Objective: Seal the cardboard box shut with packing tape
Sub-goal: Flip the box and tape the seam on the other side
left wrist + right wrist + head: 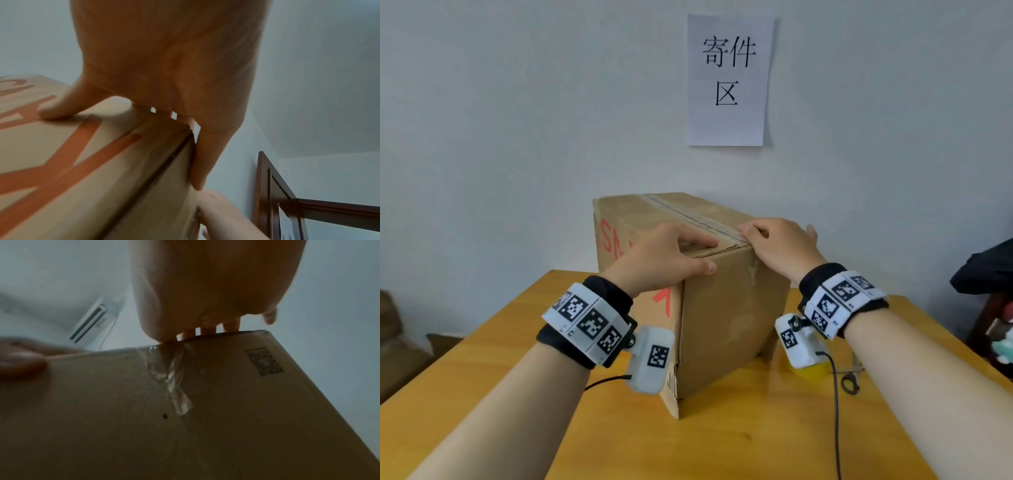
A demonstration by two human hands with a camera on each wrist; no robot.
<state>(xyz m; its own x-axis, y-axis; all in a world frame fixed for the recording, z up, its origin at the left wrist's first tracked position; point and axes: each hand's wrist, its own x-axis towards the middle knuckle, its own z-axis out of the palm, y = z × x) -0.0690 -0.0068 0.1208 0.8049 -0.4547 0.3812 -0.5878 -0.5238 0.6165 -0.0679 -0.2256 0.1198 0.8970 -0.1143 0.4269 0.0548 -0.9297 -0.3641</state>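
Cardboard box standing on a yellow wooden table with one vertical corner turned toward the person, its top flaps closed and a strip of clear packing tape running along the centre seam toward the near edge. Left hand lies across the near top corner, fingers flat on the lid and thumb pressed against the front face, apparently to hold the flaps down and keep the box from sliding. Right hand rests on the lid just beside the seam, fingers relaxed and spread over the tape's near end, probably to rub it flat. Tape end, seen from the right wrist view, folds over the edge and hangs wrinkled on the side face, not fully stuck. Neither hand grips anything. Paper sign hangs on the wall behind.
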